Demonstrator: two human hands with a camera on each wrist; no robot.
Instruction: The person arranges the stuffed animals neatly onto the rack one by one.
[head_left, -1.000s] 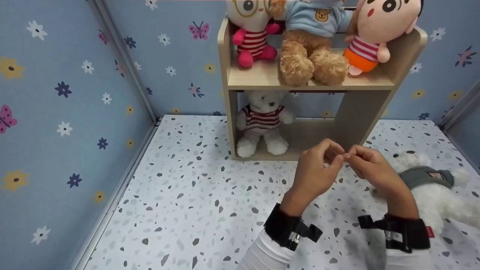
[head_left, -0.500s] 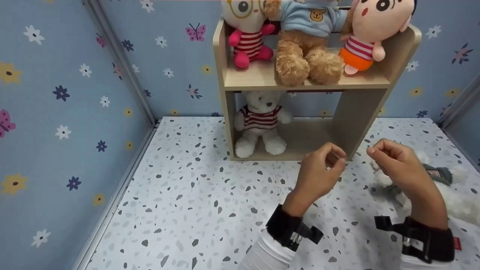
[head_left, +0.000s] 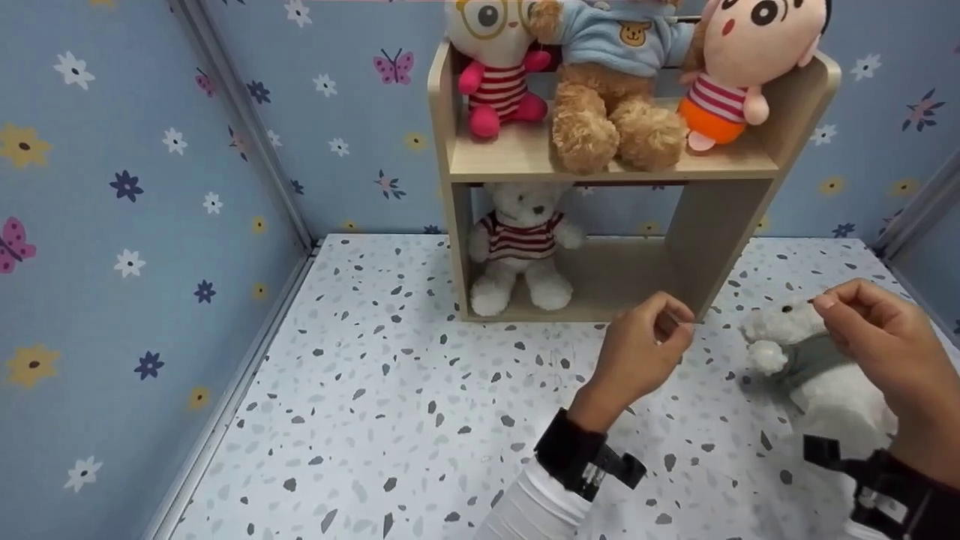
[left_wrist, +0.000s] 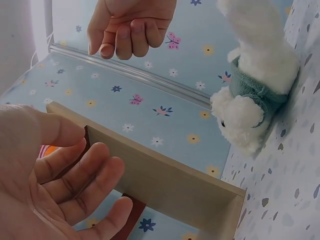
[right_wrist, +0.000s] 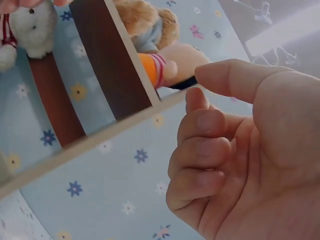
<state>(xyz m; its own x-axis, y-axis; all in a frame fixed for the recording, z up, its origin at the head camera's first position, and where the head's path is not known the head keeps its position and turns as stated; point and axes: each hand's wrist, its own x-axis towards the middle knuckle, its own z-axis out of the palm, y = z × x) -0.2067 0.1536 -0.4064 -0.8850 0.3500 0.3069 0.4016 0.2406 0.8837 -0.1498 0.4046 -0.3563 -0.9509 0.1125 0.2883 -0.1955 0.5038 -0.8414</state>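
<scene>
In the head view my left hand (head_left: pixel 637 345) is held above the speckled surface, in front of the shelf's lower right part. Its fingers are loosely curved, the thumb near the index finger, and nothing shows between them in the left wrist view. My right hand (head_left: pixel 885 345) hangs at the right, over a white plush toy (head_left: pixel 780 326) in a green top, partly hiding it. In the right wrist view its fingers bend loosely, thumb tip close to the index fingertip, with nothing visible in them. The hands are apart.
A wooden two-level shelf (head_left: pixel 720 240) stands against the patterned wall. On its upper level sit a brown bear (head_left: pixel 592 127), a pink striped doll (head_left: pixel 499 90) and a doll in orange shorts (head_left: pixel 716 120). A white bear in a striped shirt (head_left: pixel 523 240) sits below.
My hands were fingertip to fingertip. The right hand has moved off to the right, over the white plush toy, while the left has barely moved. The toy lies where it was.
</scene>
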